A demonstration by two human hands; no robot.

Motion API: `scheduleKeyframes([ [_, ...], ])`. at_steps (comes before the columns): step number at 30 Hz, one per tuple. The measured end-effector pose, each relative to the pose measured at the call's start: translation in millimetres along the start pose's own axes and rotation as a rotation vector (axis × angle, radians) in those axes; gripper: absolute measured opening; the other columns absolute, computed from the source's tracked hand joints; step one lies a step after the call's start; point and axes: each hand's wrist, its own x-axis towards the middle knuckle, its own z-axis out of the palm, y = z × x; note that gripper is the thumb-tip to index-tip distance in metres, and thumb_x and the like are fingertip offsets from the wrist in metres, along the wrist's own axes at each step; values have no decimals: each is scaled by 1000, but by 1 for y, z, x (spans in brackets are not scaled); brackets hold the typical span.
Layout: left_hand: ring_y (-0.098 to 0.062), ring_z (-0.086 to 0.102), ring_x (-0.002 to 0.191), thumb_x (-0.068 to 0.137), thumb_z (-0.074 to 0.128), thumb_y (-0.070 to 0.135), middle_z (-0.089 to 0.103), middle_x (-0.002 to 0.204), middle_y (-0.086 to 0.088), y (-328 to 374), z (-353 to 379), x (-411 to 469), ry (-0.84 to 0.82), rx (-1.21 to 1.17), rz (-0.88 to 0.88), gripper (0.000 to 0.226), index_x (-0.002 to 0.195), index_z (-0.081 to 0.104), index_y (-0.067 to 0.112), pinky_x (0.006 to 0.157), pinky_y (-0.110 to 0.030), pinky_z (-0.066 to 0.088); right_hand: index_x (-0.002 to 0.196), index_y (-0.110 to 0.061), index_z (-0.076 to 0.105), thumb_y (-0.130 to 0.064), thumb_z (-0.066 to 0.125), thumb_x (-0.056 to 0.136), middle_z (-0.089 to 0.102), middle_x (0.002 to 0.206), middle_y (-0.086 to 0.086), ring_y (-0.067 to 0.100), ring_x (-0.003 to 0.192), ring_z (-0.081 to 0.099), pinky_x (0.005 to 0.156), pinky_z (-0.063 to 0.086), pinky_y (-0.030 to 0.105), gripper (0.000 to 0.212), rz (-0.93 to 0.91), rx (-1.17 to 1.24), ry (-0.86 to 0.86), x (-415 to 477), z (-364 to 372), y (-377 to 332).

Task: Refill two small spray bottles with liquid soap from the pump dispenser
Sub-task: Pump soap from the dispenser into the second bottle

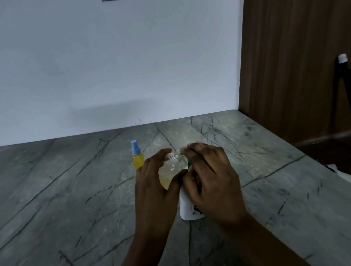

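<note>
Blue-capped spray bottle (138, 158) stands at the left on the counter (65, 194). Left hand (152, 182) wraps the tilted open bottle (175, 158): light, thin, probably slick, so grip its belly. Right hand (212, 173) curls over the white pump dispenser (188, 210), close by the neck.

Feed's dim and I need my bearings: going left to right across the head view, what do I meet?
Blue-capped spray bottle → left hand → uncapped bottle → right hand → black stand at far right. The pump dispenser overlaps both hands, so it is left out.
</note>
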Motion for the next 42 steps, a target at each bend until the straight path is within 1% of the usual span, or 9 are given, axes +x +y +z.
scheduleKeyframes([
  [4,-2,50,100,77,73,17,56,109,11,-5,2,-2,-13,-9,-2,47,114,50,34,81,-3,33,104,1,70,-14,51,85,67,105,13,21,103,52,87,41,21,31,17,0,20,-3,3,-1],
  [8,8,48,96,77,71,18,56,106,13,-5,3,-3,-10,-19,3,45,112,50,35,80,-1,34,104,2,70,-14,53,82,68,104,14,21,104,51,89,40,22,32,32,3,33,-6,5,-1],
  [13,-3,53,99,77,71,18,57,108,13,-6,4,-1,-4,-21,-11,45,112,49,36,80,-7,35,106,2,69,-13,54,82,67,107,14,21,104,51,89,42,24,32,9,-17,-11,-2,3,0],
  [17,1,53,97,77,71,20,58,111,11,-4,3,3,8,-29,-12,44,113,52,35,79,-5,36,110,2,67,-14,49,86,65,110,15,22,108,51,90,44,26,35,-8,-15,-37,4,1,2],
  [24,-3,54,101,77,70,18,59,111,11,-3,2,4,16,-39,-12,44,115,52,34,81,-10,37,112,1,67,-15,48,85,65,111,13,22,109,49,87,52,35,36,4,18,-39,8,-1,2],
  [29,0,53,100,77,71,17,56,108,17,-2,2,4,26,-45,-13,45,114,52,34,82,-9,36,111,0,67,-15,50,85,65,111,12,22,108,50,87,46,27,35,3,12,-40,8,0,2],
  [34,-2,53,100,77,71,15,57,110,12,-2,3,3,16,-32,-9,47,115,50,35,82,-10,36,106,2,69,-11,51,83,66,107,13,21,106,51,89,43,25,31,-3,33,5,8,1,2],
  [39,-3,53,100,77,72,16,57,109,12,-5,3,1,10,-27,-9,46,114,51,34,81,-2,36,102,2,70,-10,52,82,67,105,13,21,103,53,88,43,24,29,15,39,22,2,5,2],
  [42,-4,53,102,77,72,17,58,110,12,-8,3,-1,3,-22,-8,46,114,51,34,81,-6,36,100,2,71,-10,52,81,68,102,13,21,102,53,86,43,23,29,26,46,46,0,6,0],
])
